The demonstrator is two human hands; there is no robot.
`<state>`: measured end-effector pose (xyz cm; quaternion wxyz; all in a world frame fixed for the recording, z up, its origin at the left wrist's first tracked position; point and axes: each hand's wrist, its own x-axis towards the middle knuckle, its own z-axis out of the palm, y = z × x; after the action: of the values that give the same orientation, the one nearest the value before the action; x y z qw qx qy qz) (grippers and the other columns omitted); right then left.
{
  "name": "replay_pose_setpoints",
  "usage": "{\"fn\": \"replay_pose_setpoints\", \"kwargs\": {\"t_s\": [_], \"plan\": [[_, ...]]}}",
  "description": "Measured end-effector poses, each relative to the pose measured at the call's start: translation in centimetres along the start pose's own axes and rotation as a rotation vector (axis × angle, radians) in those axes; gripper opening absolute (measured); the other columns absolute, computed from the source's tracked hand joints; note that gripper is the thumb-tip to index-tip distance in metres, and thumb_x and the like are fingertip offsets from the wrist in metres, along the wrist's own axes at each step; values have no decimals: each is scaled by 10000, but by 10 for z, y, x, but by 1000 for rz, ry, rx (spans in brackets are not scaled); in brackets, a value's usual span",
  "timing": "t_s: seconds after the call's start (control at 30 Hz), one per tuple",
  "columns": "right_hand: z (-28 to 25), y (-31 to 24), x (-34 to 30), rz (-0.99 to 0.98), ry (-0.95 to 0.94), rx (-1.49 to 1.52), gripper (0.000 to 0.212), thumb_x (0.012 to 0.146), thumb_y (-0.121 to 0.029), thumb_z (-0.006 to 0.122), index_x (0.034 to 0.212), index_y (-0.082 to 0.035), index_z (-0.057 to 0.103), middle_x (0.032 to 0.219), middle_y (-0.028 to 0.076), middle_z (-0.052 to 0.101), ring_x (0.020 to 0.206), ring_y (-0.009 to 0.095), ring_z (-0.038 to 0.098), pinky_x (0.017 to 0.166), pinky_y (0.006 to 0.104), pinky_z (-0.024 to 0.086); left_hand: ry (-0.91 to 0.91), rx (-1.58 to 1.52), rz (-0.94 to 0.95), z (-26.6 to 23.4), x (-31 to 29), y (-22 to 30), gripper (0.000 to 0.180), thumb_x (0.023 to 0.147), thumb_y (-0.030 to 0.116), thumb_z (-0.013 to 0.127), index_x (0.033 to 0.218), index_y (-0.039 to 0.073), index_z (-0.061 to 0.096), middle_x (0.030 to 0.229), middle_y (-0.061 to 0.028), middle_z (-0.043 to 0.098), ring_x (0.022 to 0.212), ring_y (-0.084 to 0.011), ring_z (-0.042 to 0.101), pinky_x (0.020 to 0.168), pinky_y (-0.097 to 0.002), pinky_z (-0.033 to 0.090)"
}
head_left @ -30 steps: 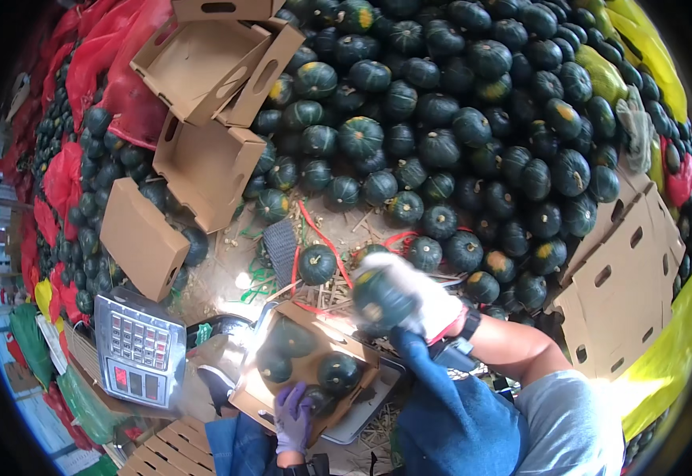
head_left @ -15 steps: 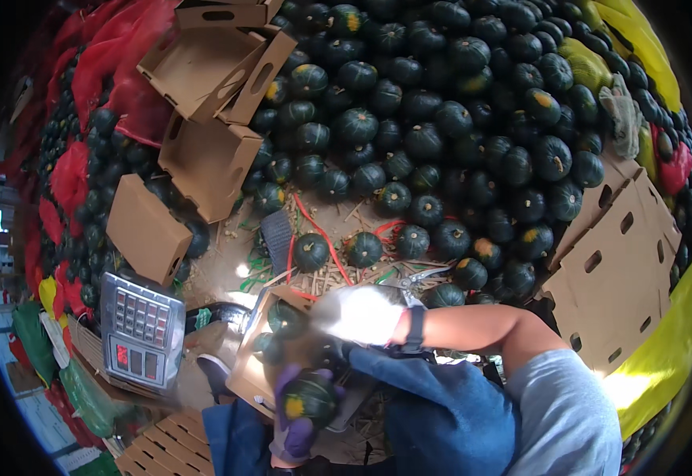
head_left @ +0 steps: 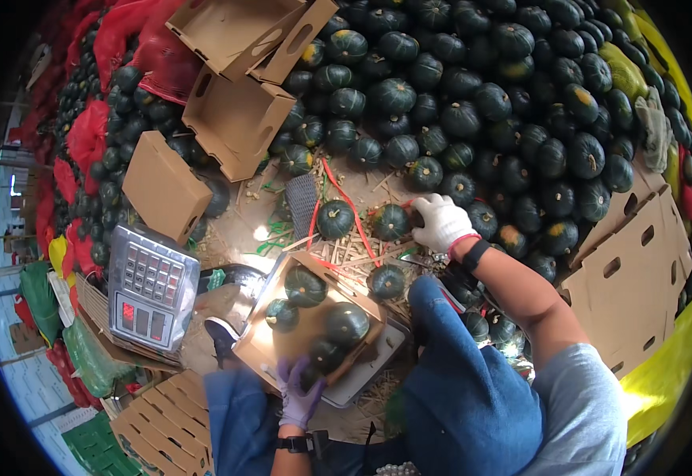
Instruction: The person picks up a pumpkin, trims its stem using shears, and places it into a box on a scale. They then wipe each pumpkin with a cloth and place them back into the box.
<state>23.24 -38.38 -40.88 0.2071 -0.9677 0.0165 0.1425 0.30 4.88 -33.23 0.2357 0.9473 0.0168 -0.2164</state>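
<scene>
A cardboard box sits tilted on a scale's platform, with several dark green pumpkins inside, among them a large pumpkin. My left hand, in a purple glove, reaches over the box's near edge, fingers curled round a dark pumpkin that is partly hidden. Farther off, my right hand, in a white glove, has thumb and fingers apart beside a loose pumpkin on the ground. Its fingertips are at that pumpkin's right side; whether they touch it is unclear.
A large heap of pumpkins fills the far side. The scale's display stands left of the box. Open cardboard boxes lie at far left, flattened cardboard at right. Red strapping and straw litter the ground.
My right hand has moved from over the box, away and to the right, to the loose pumpkin. My left hand has brought its yellow-patched pumpkin into the box's near end. The view has shifted.
</scene>
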Motion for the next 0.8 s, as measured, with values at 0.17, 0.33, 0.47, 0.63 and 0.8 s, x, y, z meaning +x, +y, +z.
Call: {"fn": "replay_pose_setpoints", "kwargs": {"t_s": [0.17,0.33,0.47,0.63,0.8], "plan": [[-1,0,-20,181,-515,1409,515,914,-249,690,1376,-38,607,1233,64,708,1121,211,665,987,376,539,97,-749,-54,-38,33,87,527,1034,168,631,1505,13,452,1533,-168,424,1382,-295,499,1141,-372,456],[-25,-75,-59,-489,-688,1235,526,1042,-268,632,1516,-71,517,1431,99,620,1340,233,572,1135,373,455,29,-1264,-69,-24,61,166,546,1054,375,605,1497,90,460,1372,-174,567,1149,-295,643,900,-356,574],[54,-48,-44,-829,-93,2,368,913,-261,612,1279,-283,632,1430,111,583,1263,382,586,987,479,525,-256,-1794,-101,-16,63,154,613,1050,600,479,1461,146,490,1109,-197,700,765,-272,707,582,-353,557],[84,-53,-32,-513,-191,307,310,900,-296,648,1195,-203,668,1162,166,645,1072,382,656,892,465,568,-104,-1727,-250,-15,60,159,809,990,745,457,1553,164,425,1211,-173,687,905,-329,721,660,-380,587],[21,-43,-28,160,-397,2337,462,922,-240,560,1367,-117,592,1278,195,648,1146,399,671,888,568,613,-260,-1911,-96,-6,59,120,933,933,783,528,1584,128,393,1370,-172,621,1199,-407,622,904,-460,577]]}}
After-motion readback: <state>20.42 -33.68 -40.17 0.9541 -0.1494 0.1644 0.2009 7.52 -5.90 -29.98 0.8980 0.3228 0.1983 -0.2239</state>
